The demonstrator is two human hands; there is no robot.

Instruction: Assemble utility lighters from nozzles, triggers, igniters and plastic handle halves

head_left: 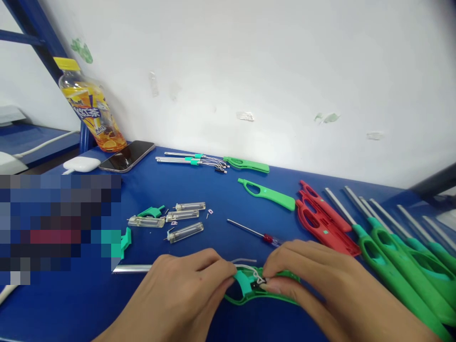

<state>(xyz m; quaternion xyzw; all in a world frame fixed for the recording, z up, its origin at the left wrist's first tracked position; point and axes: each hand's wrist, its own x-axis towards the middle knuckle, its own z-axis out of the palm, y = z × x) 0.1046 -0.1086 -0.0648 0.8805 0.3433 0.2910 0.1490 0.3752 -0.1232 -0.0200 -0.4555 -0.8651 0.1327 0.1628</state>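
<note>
A green lighter shell [239, 301] lies low in front of me, its inside facing up. My left hand [180, 294] is closed on the shell's neck end, thumb and fingers beside the teal trigger [243, 283]. From under this hand a silver metal tube [131, 269] sticks out to the left. My right hand [317, 280] pinches a small black igniter part [257, 285] with white wires [251, 269] looping over it, inside the shell. The fingers hide part of the igniter and the shell's handle end.
Several clear fuel tanks [185, 232] and loose teal triggers [154, 212] lie left of centre. Beyond are metal tubes with wires [178, 160] and green shells [272, 195]. A screwdriver [265, 237], red shells [322, 230] and green lighters [399, 266] sit to the right; a phone [128, 156] and bottle [90, 111] back left.
</note>
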